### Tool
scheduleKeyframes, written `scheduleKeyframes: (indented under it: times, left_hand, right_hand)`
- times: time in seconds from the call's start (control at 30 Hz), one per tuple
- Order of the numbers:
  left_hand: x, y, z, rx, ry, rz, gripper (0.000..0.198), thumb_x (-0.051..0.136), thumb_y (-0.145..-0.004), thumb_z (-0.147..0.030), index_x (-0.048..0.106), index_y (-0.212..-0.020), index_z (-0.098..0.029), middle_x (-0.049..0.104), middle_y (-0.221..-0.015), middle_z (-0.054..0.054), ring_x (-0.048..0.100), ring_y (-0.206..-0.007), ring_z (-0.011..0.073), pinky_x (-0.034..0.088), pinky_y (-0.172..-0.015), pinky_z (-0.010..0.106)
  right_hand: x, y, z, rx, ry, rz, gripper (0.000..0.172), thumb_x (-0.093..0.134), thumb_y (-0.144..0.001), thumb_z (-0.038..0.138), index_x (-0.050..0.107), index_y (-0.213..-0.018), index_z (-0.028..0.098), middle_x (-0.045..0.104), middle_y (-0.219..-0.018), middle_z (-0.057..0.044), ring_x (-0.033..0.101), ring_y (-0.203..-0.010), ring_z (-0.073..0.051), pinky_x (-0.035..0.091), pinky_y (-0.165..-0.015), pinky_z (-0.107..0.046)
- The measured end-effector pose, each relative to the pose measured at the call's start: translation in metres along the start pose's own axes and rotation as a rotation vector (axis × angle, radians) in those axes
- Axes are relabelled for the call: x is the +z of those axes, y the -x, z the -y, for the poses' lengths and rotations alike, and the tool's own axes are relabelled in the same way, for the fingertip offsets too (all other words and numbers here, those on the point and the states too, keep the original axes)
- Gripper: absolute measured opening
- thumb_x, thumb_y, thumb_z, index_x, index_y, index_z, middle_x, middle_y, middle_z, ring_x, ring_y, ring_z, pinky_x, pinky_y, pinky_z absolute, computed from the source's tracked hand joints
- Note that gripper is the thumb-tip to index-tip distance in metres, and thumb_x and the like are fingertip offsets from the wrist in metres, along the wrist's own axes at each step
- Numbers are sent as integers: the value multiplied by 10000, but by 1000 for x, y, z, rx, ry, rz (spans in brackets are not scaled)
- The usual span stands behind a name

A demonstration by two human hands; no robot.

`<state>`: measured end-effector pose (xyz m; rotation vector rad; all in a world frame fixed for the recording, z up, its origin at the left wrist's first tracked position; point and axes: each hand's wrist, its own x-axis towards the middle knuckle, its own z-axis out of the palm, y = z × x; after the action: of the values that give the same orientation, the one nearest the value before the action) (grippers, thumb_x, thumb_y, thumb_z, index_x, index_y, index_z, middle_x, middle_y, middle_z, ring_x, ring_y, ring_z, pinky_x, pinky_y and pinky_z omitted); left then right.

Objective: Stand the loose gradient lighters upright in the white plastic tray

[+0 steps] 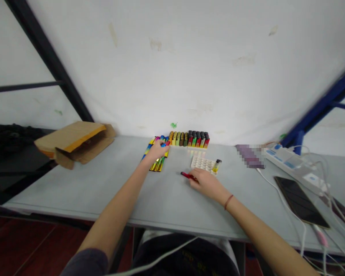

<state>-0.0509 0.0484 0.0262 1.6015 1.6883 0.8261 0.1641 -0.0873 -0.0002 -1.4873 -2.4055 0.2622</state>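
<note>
My left hand (156,150) reaches over a group of shiny coloured strips (157,165) in gold, green, blue and yellow. Its fingers are closed around a small shiny red and blue piece (166,144), whose kind is too small to make out. Lower on the table, my right hand (204,181) grips a red lighter (186,175) with a black top, lying nearly level. Just beyond that hand is a white tray (199,162) with rows of round holes. A yellowish clear lighter (216,165) with a black top stands in its right end.
Against the wall stand rows of yellow to dark lighter-like pieces (178,138) and a block of black-topped lighters (198,139). An open brown paper bag (74,140) lies at left. To the right are a phone (300,201), a pixelated device (249,156), a power strip (297,166) and white cables.
</note>
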Motion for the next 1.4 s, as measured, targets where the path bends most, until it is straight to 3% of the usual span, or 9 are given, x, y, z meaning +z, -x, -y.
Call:
scheduleKeyframes:
  times: [0.07, 0.17, 0.27, 0.4, 0.6, 0.8, 1.07, 1.23, 1.4]
  left_hand:
    - [-26, -6, 11, -38, -285, -77, 419, 632, -872, -332, 610, -1239, -131, 768, -1031, 134, 733, -885, 245, 509, -702, 277]
    - [-41, -8, 18, -77, -557, -106, 416, 571, -904, -348, 614, -1248, -118, 749, -1175, 195, 718, -1093, 310, 521, -826, 316]
    - [-37, -3, 18, -56, -668, -92, 416, 526, -921, -327, 592, -1278, -122, 749, -1172, 203, 720, -1107, 318, 530, -858, 336]
    - [-26, 3, 15, -30, -763, -140, 429, 498, -954, -366, 582, -1281, -102, 737, -1148, 232, 713, -1111, 336, 546, -882, 373]
    - [-18, 2, 13, 76, -816, -152, 385, 438, -995, -288, 587, -1327, -165, 673, -1241, 211, 700, -1114, 317, 544, -898, 379]
    - [-9, -3, 26, 76, -802, -197, 434, 320, -1047, -350, 582, -1328, -149, 637, -1258, 207, 659, -1132, 315, 535, -875, 368]
    - [6, -2, 37, 120, -764, -251, 454, 322, -1049, -374, 554, -1369, -151, 607, -1323, 213, 567, -1214, 335, 505, -918, 390]
    - [-1, -3, 38, 180, -759, -181, 439, 309, -1017, -238, 635, -1279, -102, 639, -1307, 225, 550, -1256, 326, 430, -1045, 419]
    - [-20, -14, 40, 115, -659, -101, 456, 418, -914, -124, 692, -1276, -159, 710, -1220, 171, 607, -1216, 275, 454, -1054, 355]
  right_hand:
    - [5, -33, 9, 113, -225, -82, 188, 557, -962, 220, 736, -963, 163, 757, -904, -72, 699, -813, -205, 508, -760, -298]
    - [17, -91, 29, 290, -478, -38, 248, 524, -963, 223, 718, -820, 165, 731, -725, -23, 709, -705, -183, 501, -673, -260]
    - [28, -137, 49, 437, -531, -67, 160, 566, -934, 206, 721, -924, 166, 748, -725, -19, 731, -701, -185, 509, -650, -249]
    - [37, -164, 60, 489, -452, -112, 153, 633, -896, 215, 693, -1014, 138, 774, -787, -83, 747, -743, -231, 522, -666, -283]
    - [48, -171, 57, 454, -336, -154, 149, 586, -946, 208, 676, -1045, 141, 757, -1152, -184, 717, -1060, -287, 514, -844, -342]
    - [52, -168, 56, 417, -267, -151, 158, 585, -972, 250, 678, -1066, 164, 768, -1100, -143, 723, -1021, -265, 501, -845, -328]
    - [50, -162, 58, 377, -247, -176, 206, 501, -1010, 238, 665, -1114, 167, 755, -1087, -125, 703, -987, -236, 485, -815, -300]
    - [52, -160, 55, 304, -162, -157, 246, 468, -1026, 200, 681, -1143, 161, 713, -1180, -147, 669, -1063, -225, 475, -876, -294]
    - [54, -157, 61, 271, -115, -138, 347, 377, -1081, 285, 686, -1160, 150, 701, -1172, -152, 672, -1038, -230, 475, -880, -304]
